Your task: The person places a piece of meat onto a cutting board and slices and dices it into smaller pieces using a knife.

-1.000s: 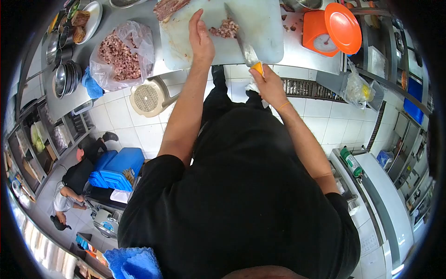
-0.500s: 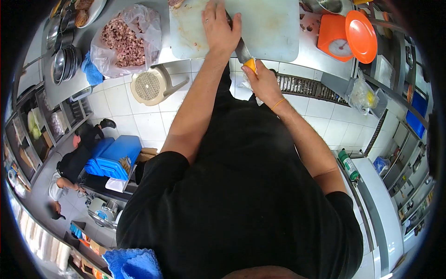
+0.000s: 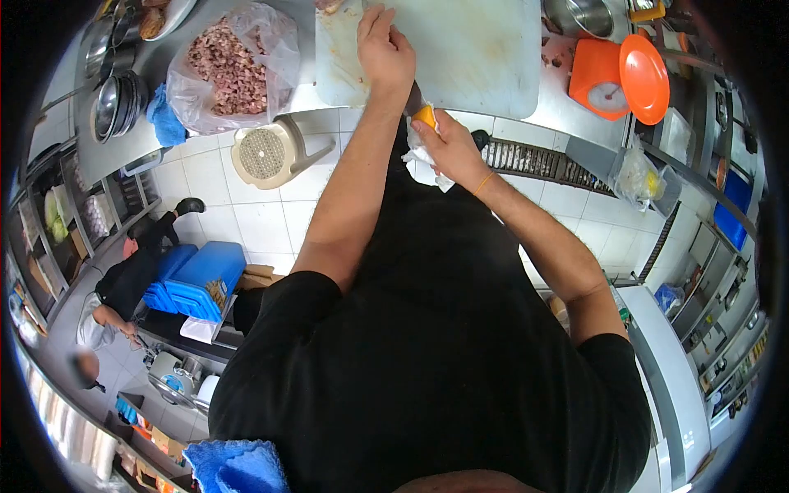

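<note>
My right hand grips the yellow handle of a knife at the near edge of a white cutting board. A crumpled white cloth or paper shows beneath that hand. Most of the blade is hidden behind my left hand, which lies over the board with its fingers stretched forward. Whether those fingers touch the blade, I cannot tell. A piece of meat sits at the board's far left corner, cut off by the frame.
Left of the board is a clear plastic bag of diced meat, beside a blue cloth. An orange scale stands right. Below the counter is a beige stool. Another person works at lower left.
The knife's handle has shifted slightly left, and less of the blade shows beside my left hand. The view has shifted a little; the co-worker has moved slightly.
</note>
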### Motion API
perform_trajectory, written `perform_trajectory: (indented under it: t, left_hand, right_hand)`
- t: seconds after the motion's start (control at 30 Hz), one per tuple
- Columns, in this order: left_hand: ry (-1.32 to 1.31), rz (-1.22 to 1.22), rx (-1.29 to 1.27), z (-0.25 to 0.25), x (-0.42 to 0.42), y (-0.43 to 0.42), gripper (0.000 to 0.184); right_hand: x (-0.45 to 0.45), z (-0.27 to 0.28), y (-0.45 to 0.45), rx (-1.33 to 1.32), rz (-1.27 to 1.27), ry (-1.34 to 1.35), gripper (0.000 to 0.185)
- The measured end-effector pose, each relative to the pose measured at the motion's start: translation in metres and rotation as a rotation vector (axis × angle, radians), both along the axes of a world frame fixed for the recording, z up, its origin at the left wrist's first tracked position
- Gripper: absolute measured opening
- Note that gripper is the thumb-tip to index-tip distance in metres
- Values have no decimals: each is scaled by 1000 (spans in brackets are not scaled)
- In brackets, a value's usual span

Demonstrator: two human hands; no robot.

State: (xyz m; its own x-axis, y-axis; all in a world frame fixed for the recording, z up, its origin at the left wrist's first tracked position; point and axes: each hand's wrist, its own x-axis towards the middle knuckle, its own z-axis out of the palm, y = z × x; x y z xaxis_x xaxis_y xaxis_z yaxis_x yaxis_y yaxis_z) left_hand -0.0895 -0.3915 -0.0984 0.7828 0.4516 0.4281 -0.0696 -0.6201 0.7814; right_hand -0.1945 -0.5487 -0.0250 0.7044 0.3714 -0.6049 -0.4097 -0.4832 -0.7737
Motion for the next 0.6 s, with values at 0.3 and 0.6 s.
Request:
perform_trajectory:
  t: [0.3,0.6]
  left_hand:
    - [-279,199,67,117,-16,111,25]
    - [147,291,404,18,-37,285,36]
  right_hand:
    - [18,48,82,129,243,-451,40]
    - [48,57,75,-46,412,-390,42]
